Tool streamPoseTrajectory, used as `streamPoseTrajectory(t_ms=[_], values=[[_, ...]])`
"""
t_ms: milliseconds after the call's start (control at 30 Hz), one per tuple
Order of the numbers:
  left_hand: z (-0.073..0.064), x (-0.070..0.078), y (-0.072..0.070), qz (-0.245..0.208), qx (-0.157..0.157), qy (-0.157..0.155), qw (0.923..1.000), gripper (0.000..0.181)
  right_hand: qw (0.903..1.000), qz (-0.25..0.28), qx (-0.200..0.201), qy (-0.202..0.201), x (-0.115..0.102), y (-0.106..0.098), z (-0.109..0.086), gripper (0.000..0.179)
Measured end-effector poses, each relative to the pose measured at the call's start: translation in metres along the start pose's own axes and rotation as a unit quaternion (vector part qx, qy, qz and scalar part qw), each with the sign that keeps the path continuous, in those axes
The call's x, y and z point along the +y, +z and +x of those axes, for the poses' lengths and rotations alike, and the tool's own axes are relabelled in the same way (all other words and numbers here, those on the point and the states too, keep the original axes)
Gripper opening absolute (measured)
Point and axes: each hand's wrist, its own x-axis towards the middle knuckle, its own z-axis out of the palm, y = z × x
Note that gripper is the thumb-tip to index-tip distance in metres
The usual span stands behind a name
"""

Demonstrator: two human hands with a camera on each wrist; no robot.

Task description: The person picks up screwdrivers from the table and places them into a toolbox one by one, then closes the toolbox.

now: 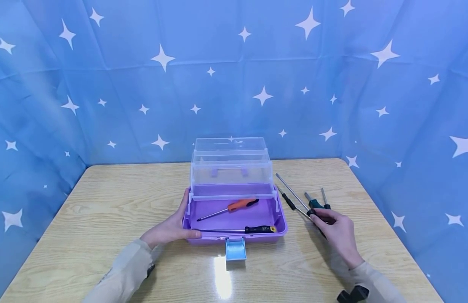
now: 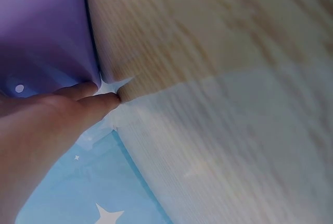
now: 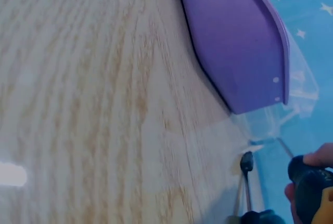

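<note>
"What are the hands doing?"

"The right hand (image 1: pixel 334 231) pinches the dark handle of a screwdriver (image 1: pixel 292 192). The left hand (image 1: pixel 169 229) presses against the purple box (image 1: pixel 281 235), thumb at its front corner, fingers extended along its left end."

"So where does that screwdriver lie?"

"Just right of the box, shaft slanting away from the right hand. A green-handled screwdriver (image 1: pixel 313 203) and other drivers cluster on the table near those fingers; the hand partly hides them."

"And inside the box?"

"An orange-handled screwdriver (image 1: pixel 241 204) and, along the front wall, a black-handled screwdriver (image 1: pixel 259 229) with a yellow end, its shaft reaching toward the left thumb. The clear lid (image 1: pixel 231 168) stands open behind; the pale blue latch (image 1: pixel 235 249) hangs down in front."

"The surroundings?"

"A wood-grain table (image 1: pixel 105 202) with a bright glare patch near its front, and blue cloth (image 1: pixel 218 50) printed with white four-pointed stars behind and at both sides."

"Any lettering?"

"Light characters on the black handle in the box, too small to read surely."
</note>
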Motion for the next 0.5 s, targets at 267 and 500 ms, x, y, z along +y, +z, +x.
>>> streamPoseTrajectory(t_ms=[267, 500], values=[[0.0011, 0.0003, 0.0006, -0.006, -0.001, 0.003, 1.0000, 0.131, 0.9997, 0.008, 0.019, -0.013, -0.0027, -0.0035, 0.0009, 0.019], [0.0000, -0.0002, -0.0002, 0.004, 0.003, -0.003, 1.0000, 0.132, 0.9993, 0.020, 0.031, -0.002, -0.0081, -0.0071, 0.0036, 0.020]])
